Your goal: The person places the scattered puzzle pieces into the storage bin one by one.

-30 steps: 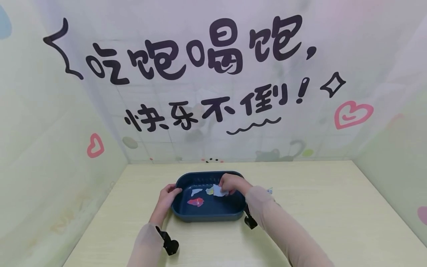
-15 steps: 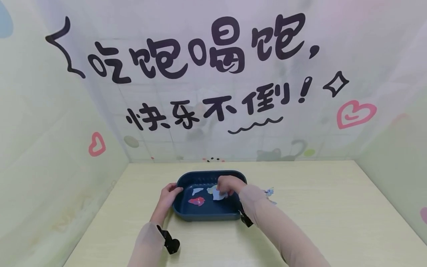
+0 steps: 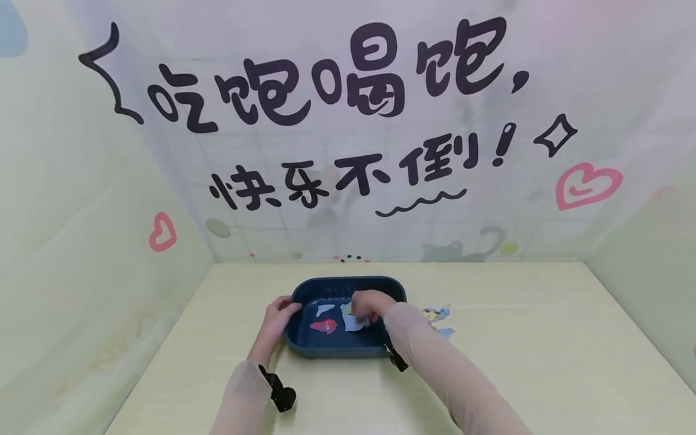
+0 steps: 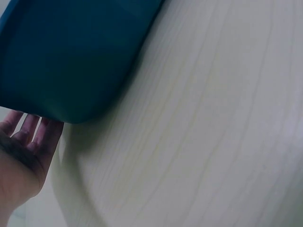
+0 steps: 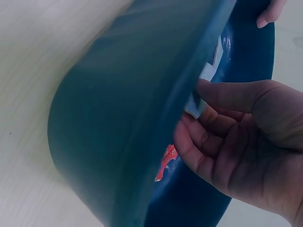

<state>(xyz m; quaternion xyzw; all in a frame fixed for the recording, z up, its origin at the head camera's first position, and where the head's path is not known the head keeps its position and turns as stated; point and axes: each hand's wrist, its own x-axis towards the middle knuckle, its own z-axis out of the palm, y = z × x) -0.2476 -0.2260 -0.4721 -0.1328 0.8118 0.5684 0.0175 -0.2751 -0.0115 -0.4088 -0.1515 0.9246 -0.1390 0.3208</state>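
A dark blue oblong basin (image 3: 339,353) sits on the table with torn paper scraps inside. My left hand (image 3: 276,315) grips its left end, thumb over the rim; in the left wrist view, the fingers (image 4: 43,135) lie against the outer wall. Inside the basin, my right hand (image 3: 374,304) pinches a light blue paper scrap (image 3: 354,324). That scrap's edge shows between thumb and fingers in the right wrist view, partly hidden by the rim. A red scrap (image 3: 324,326) and a small pale scrap (image 3: 325,310) lie on the basin floor to the left.
More torn blue and yellowish paper scraps (image 3: 437,313) lie on the pale wooden table (image 3: 516,350) right of the basin, partly behind the right sleeve (image 3: 440,356). A printed cloth backdrop (image 3: 348,235) stands along the table's back edge.
My right hand has moved a little left, still pinching the light blue scrap. More of the scraps on the table show past the right sleeve. The left hand keeps its grip on the basin.
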